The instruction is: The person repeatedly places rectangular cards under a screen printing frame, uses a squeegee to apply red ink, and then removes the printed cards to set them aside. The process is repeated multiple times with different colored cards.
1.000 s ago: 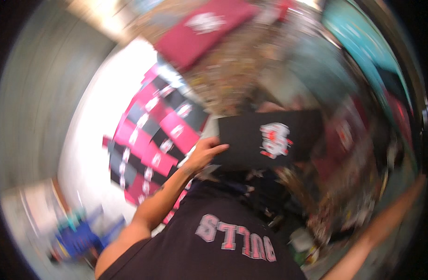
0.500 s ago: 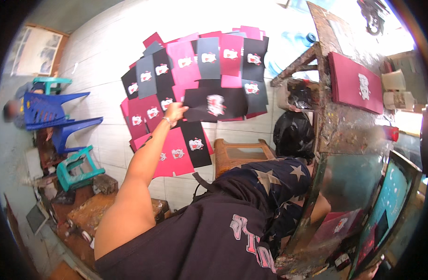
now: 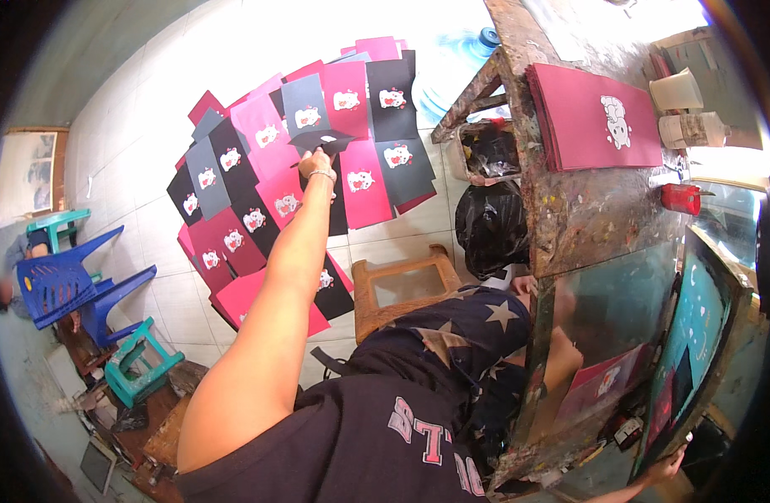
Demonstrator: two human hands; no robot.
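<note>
A white tiled floor [image 3: 142, 134] is seen at the left, and on it a fan of printed cards [image 3: 259, 180] in black, grey, pink and dark red is spread, each card bearing a small white and red print and many overlapping their neighbours. To the right a paint-stained wooden workbench [image 3: 586, 210] is seen, with a stack of dark red printed sheets [image 3: 599, 117] laid on its top. A framed printing screen [image 3: 695, 335] is propped at the lower right edge of the bench. A black plastic bag [image 3: 490, 226] is lodged just beside the bench leg, and a low wooden stool [image 3: 402, 289] stands near it on the tiles. Blue plastic chairs [image 3: 66, 289] are grouped at the far left.

The left hand [image 3: 316, 163] is stretched out over the spread, and a black card [image 3: 322, 141] is pinched at its lower edge between closed fingers; the card is held just above the others, over a pink one. A thin bracelet [image 3: 322, 174] is worn at that wrist. The right hand [image 3: 668, 468] is glimpsed only at the lower right, beside the screen frame; whether anything is gripped there cannot be told.
</note>
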